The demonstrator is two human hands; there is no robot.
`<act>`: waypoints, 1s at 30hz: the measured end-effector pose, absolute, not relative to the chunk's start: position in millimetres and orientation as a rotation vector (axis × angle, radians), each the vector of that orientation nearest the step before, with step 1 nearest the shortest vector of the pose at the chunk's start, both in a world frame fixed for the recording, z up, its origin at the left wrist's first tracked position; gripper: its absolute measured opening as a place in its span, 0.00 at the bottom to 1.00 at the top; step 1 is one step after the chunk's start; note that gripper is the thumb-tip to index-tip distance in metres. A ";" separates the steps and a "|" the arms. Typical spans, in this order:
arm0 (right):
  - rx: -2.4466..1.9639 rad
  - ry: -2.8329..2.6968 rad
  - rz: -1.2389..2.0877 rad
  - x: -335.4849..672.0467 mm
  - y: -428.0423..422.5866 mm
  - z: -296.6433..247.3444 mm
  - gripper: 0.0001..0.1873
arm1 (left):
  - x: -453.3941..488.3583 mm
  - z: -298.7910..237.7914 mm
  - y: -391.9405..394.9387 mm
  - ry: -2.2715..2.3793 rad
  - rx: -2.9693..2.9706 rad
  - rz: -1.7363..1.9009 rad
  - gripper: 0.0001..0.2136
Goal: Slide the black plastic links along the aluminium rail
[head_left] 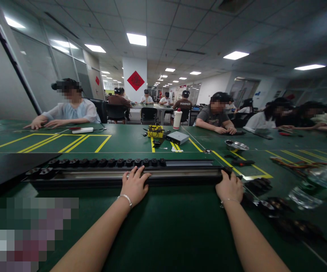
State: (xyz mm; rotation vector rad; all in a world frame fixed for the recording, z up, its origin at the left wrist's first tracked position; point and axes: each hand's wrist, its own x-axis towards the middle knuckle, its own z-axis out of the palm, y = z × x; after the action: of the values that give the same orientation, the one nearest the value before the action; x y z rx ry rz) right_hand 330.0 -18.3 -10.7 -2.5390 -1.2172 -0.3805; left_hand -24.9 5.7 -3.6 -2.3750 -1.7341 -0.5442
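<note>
A long black metal rail (180, 174) lies across the green table in front of me. A row of several small black parts (107, 163) sits along its far left side. My left hand (134, 186) rests on the rail near its middle, fingers spread and laid flat over the near edge. My right hand (230, 187) is curled round the rail's right end, fingers wrapped over it. Both wrists wear thin bracelets.
Loose black parts (276, 206) and clear plastic bags (319, 181) lie to my right. A metal bowl (236, 146), a grey box (177, 137) and a yellow device (155, 131) stand farther back. Several people sit at the far table edges. A black tray (7, 168) lies at the left.
</note>
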 end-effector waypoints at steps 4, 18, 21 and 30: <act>-2.534 -1.180 -0.380 329.9 -17.3 -9.5 0.27 | -25.4 -3.6 5.1 -1.730 -2.370 -0.540 0.19; -2.485 -1.138 -0.318 328.4 -19.1 -7.9 0.28 | -24.9 -3.7 4.6 -1.727 -2.361 -0.543 0.19; -2.488 -1.126 -0.290 327.1 -19.6 -7.1 0.27 | -25.5 -3.5 4.0 -1.727 -2.366 -0.539 0.19; -2.517 -1.138 -0.121 332.6 -18.6 0.2 0.28 | -24.0 -0.5 3.0 -1.755 -2.383 -0.526 0.19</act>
State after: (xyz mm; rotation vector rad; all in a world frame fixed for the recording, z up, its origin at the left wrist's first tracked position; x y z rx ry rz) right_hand 332.6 -18.6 0.2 -2.5167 -1.1380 -0.1212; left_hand -24.0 3.0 -0.5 -2.3827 -1.7550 -0.5264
